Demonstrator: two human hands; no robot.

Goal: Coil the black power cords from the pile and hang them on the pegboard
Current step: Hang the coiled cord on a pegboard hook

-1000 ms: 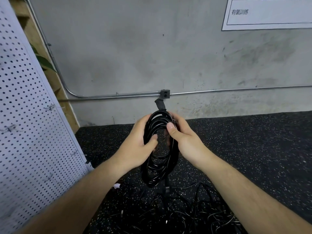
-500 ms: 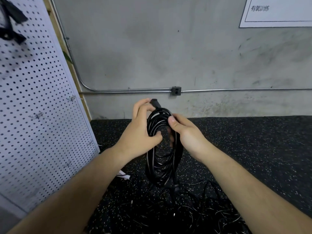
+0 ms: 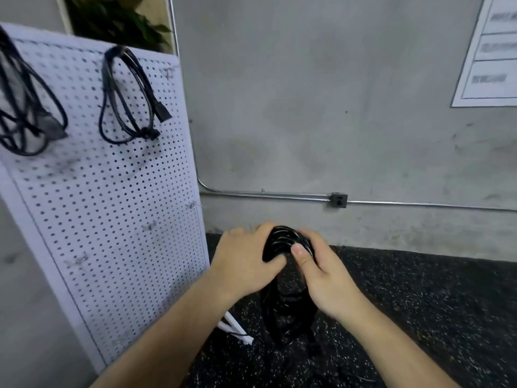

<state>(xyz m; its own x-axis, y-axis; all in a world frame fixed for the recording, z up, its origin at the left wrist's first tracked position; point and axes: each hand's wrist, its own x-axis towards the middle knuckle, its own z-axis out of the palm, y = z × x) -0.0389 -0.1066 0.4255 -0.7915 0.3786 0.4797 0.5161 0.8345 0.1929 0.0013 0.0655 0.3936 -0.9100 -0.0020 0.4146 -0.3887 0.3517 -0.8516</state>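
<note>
Coiled power cord held in both hands beside a pegboard

At far left, a hung cord (image 3: 25, 107) and a looped cord (image 3: 126, 99) dangle from hooks high on the white pegboard (image 3: 112, 219). To its right, the left grip (image 3: 246, 261) curls over the top of the coiled black power cord (image 3: 285, 317), and the right grip (image 3: 321, 275) pinches the same loops from the other side, thumb on top. The coil hangs between the wrists over the speckled floor (image 3: 419, 303), with a metal conduit (image 3: 265, 195) on the grey wall behind
</note>
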